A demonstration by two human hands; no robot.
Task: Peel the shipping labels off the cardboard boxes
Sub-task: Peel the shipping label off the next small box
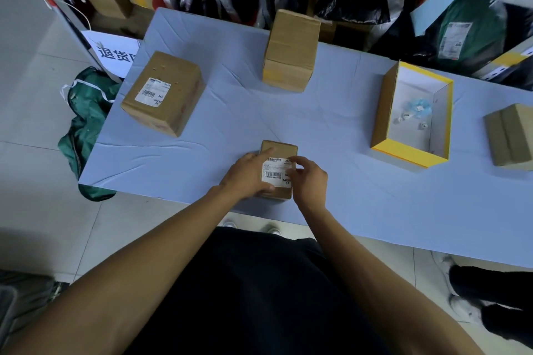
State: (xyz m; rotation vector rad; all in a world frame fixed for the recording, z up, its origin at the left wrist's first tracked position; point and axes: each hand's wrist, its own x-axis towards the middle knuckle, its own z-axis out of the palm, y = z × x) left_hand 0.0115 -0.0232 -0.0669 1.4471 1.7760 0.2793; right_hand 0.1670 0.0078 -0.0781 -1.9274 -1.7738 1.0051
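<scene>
A small cardboard box (pixel 282 149) lies near the table's front edge with a white shipping label (pixel 275 175) on its top. My left hand (pixel 248 176) grips the box from its left side, index finger laid along the top. My right hand (pixel 310 179) is at the label's right edge, fingers curled and pinching at its upper right corner. A larger box (pixel 170 95) with another white label (pixel 153 91) sits at the left. A plain box (pixel 291 52) stands at the back middle.
An open yellow-rimmed box (pixel 383 112) with small scraps inside stands at the right, and another cardboard box (pixel 510 135) beyond it. The table (pixel 346 196) has a pale blue cover. Parcels and bags pile up behind; a green bag (pixel 86 124) lies on the floor left.
</scene>
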